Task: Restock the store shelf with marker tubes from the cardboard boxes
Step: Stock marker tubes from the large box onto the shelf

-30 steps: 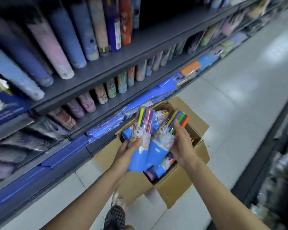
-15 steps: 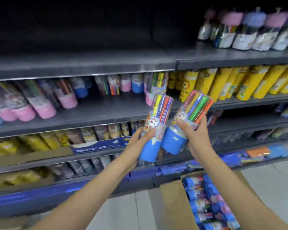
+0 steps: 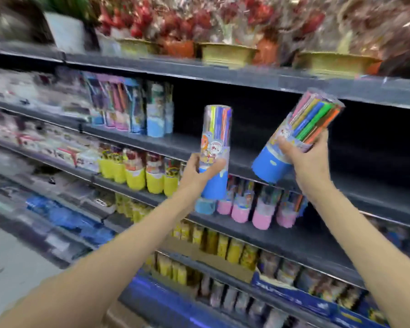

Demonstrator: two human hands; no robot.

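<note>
The shelf unit (image 3: 246, 78) fills the view, its dark boards running from the upper left down to the right, much of it blurred. On the top board stands a row of red flowers (image 3: 199, 22) in gold and orange pots. The board below carries boxed sets (image 3: 128, 107) toward its left end, and its right stretch lies in dark shadow. The next board down holds yellow tubes (image 3: 137, 178) at its front edge on the left and pink tubes (image 3: 260, 211) at its front edge toward the right. Lower boards hold more yellow packs and a blue edge strip (image 3: 294, 297).

Both arms reach up from the bottom edge toward the shadowed stretch of the second board. The right tube (image 3: 296, 136), blue at the base and clear above with coloured markers inside, leans with its top to the right, in front of that board's front edge. The right hand (image 3: 308, 159) grasps it round the middle, thumb on the near side and fingers wrapped behind. The left tube (image 3: 214, 150), of the same kind, stands upright in front of the same edge, just left of the other and apart from it. The left hand (image 3: 197, 174) grips its lower half, thumb across the label.
</note>
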